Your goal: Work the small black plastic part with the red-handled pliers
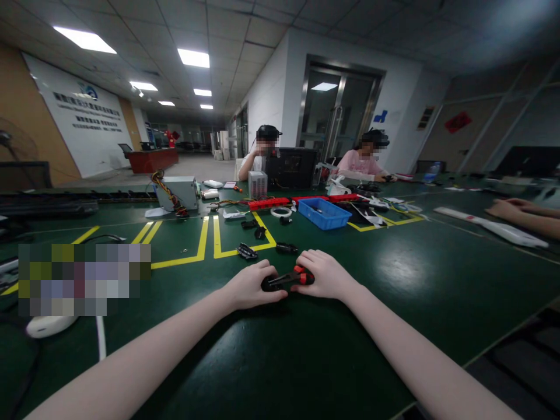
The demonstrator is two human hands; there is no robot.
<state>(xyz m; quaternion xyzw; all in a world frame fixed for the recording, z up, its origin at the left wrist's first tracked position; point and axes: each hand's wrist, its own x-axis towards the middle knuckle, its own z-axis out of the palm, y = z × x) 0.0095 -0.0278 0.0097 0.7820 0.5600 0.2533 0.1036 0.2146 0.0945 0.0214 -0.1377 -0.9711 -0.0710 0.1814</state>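
My right hand (326, 274) is wrapped round the red-and-black handles of a pair of pliers (283, 278), above the green table in front of me. Their jaws point left and meet a small black part (266, 284) that my left hand (250, 286) grips between thumb and fingers. That part's exact kind is hidden by my fingers. Just beyond my hands lie a ribbed black piece (247, 251) and a longer black piece (286, 248). Further off, more small black pieces (259, 233) rest near the yellow tape.
A blue plastic bin (326, 218) stands past my hands, near a white ring (280, 212). Behind are a power supply box (184, 192) with wires and a black computer case (292, 168). Two people sit opposite; another person's hands (510, 208) rest at right, near a long white object (499, 227).
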